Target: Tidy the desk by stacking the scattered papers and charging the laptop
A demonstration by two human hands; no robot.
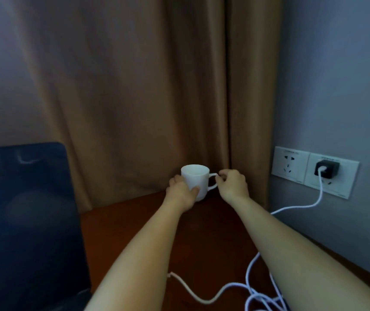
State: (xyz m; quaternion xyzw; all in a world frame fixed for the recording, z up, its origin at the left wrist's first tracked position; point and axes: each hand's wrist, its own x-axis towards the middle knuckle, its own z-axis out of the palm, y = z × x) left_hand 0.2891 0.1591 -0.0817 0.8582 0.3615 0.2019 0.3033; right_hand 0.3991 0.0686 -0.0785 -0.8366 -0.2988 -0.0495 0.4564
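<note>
Two hands are on one white mug (194,181) at the far end of the surface (213,239), close to the curtain (134,86). My left hand (182,194) wraps its body, grip clamped on it; my right hand (232,184) pinches the handle, fingers together on the loop. I judge the mug rigid, smooth and breakable, light if it is empty, so body plus handle is the safe hold. One laptop (22,221) stands open at the near left, its screen dark. One white cable (258,286) runs from one charger (326,169) in the right of two wall sockets (314,170), coils limp on the near surface, and its free end lies just beside the laptop, not plugged in as far as I can see. No papers are in view.
</note>
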